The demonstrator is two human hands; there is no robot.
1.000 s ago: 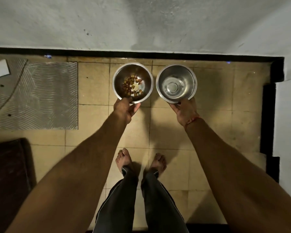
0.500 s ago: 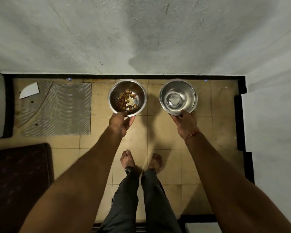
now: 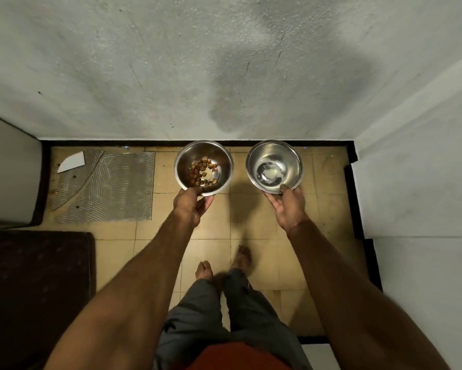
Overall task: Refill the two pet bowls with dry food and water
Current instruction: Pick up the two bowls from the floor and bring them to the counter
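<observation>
I hold two round steel pet bowls out in front of me above a tiled floor. The left bowl [image 3: 221, 161] has a small cluster of brown dry food pieces [image 3: 201, 172] at its bottom. My left hand [image 3: 191, 206] grips its near rim, thumb over the edge. The right bowl [image 3: 288, 158] holds a little water that shines at the bottom. My right hand [image 3: 287, 206] grips its near rim, thumb inside the edge. Both bowls are held roughly level, side by side and apart.
A grey plaster wall [image 3: 224, 62] rises just beyond the bowls, and a white wall [image 3: 416, 209] closes the right side. A grey ridged mat [image 3: 104, 190] and a white shard [image 3: 72, 162] lie at left. A dark rug [image 3: 34, 284] lies at lower left. My bare feet [image 3: 224, 263] stand below.
Both bowls have risen off the floor in my hands as I straighten up. The view has pulled back, and my right foot has stepped forward.
</observation>
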